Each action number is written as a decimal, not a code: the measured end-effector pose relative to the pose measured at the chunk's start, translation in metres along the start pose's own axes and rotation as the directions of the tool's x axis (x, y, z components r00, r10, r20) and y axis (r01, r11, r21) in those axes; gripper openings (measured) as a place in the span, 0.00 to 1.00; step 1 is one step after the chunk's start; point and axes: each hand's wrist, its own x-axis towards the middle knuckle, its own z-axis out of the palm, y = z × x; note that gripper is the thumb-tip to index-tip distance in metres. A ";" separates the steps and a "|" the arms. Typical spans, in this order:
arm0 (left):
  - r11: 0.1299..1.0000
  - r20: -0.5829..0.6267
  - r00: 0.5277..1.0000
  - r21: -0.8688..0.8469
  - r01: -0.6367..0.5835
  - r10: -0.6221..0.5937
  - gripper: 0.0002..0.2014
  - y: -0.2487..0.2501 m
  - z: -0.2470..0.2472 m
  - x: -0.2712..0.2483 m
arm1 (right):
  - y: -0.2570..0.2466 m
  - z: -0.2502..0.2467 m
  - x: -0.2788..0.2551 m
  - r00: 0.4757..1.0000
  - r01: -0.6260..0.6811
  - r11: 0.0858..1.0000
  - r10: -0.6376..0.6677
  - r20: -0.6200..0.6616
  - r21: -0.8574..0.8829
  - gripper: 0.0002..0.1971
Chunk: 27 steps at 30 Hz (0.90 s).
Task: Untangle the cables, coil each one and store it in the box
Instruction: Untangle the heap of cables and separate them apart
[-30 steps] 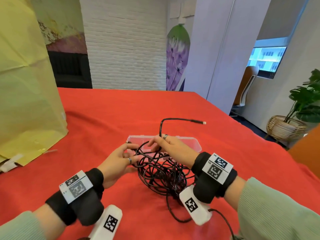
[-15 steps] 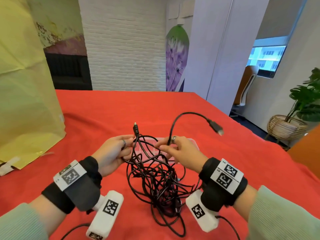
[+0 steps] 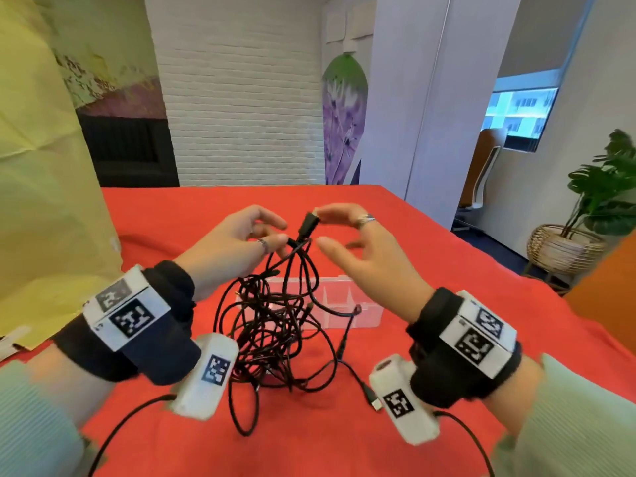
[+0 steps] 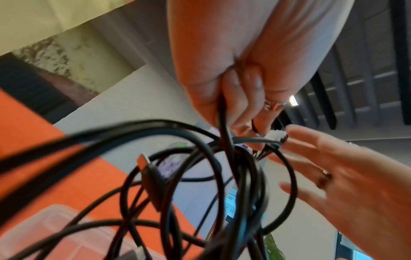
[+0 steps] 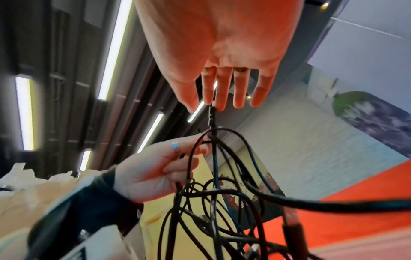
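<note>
A tangle of black cables (image 3: pixel 275 325) hangs over the red table, its lower loops resting on the cloth. My left hand (image 3: pixel 241 242) grips several strands at the top of the tangle, fingers curled round them (image 4: pixel 224 112). One black plug (image 3: pixel 309 223) sticks up from that grip. My right hand (image 3: pixel 364 249) is beside it with straight fingers, the index fingertip (image 3: pixel 320 212) touching the plug's end; the thumb stands apart. In the right wrist view the plug (image 5: pixel 211 112) sits at my fingertips. A clear plastic box (image 3: pixel 361 315) lies behind the tangle.
A loose USB plug (image 3: pixel 377 404) lies on the red cloth (image 3: pixel 172 218) near my right wrist. A big yellow paper sheet (image 3: pixel 41 201) stands at the left. The table's right edge drops off toward a potted plant in a basket (image 3: pixel 564 246).
Both hands rose and lifted the tangle higher. My right hand let go of the arching cable it held and now has straight fingers at the plug above my left hand.
</note>
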 end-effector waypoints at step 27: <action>0.431 0.323 0.919 0.879 -0.204 -0.223 0.11 -0.007 -0.006 0.020 | 0.035 0.043 -0.011 0.930 -0.172 0.977 0.202 0.307 -0.122 0.15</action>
